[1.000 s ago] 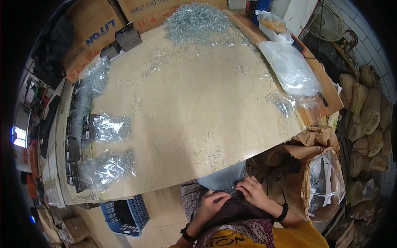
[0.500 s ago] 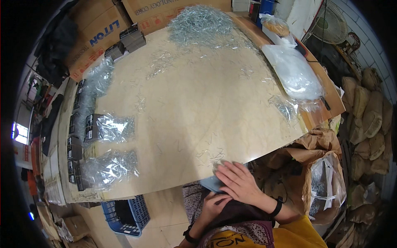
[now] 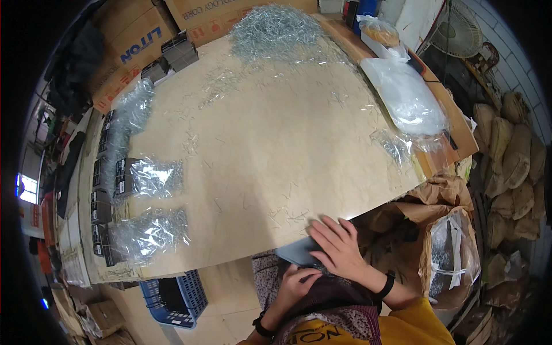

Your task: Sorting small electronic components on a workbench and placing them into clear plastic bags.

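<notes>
A blue-grey, flat, tray-like piece (image 3: 298, 252) is tucked against the near edge of the tabletop (image 3: 241, 172); its exact kind is hard to make out. My left hand (image 3: 296, 287) is curled at its near side, thumb and fingers closed on its edge. My right hand (image 3: 336, 247) lies across its right end with the fingers stretched out and apart, palm down. Just beyond my right fingertips, a few thin bent metal wire pieces (image 3: 287, 215) lie loose near the table edge. Whatever is under my right palm is hidden.
A large heap of wire pieces (image 3: 279, 31) sits at the far side. Bagged wire pieces (image 3: 152, 230) and dark small boxes (image 3: 100, 207) line the left. A clear bag (image 3: 402, 98) lies at right; a blue basket (image 3: 175, 299) and paper sack (image 3: 428, 247) stand below.
My right hand has slid right, off the wire pieces at the table edge, and its fingers have spread. More of the blue-grey piece shows. My left hand has hardly moved.
</notes>
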Demonstrator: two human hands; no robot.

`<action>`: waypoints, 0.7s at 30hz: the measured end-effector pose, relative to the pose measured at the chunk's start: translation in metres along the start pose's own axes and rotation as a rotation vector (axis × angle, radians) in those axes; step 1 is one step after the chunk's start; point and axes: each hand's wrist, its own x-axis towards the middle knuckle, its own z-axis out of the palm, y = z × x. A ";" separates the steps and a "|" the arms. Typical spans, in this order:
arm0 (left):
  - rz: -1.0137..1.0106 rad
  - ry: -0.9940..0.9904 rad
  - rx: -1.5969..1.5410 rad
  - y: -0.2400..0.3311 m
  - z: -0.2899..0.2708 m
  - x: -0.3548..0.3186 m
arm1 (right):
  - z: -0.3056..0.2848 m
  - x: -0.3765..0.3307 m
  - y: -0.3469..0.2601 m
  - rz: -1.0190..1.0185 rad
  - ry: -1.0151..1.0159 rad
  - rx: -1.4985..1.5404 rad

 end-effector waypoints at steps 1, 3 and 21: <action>-0.065 0.011 -0.048 -0.003 -0.001 0.002 | -0.002 0.007 -0.001 -0.011 -0.112 -0.026; -0.134 0.022 -0.096 -0.004 -0.002 0.000 | 0.004 -0.001 0.005 -0.050 -0.127 -0.008; -0.044 -0.104 -0.129 -0.015 0.003 0.003 | 0.009 -0.070 -0.003 0.447 -0.078 0.641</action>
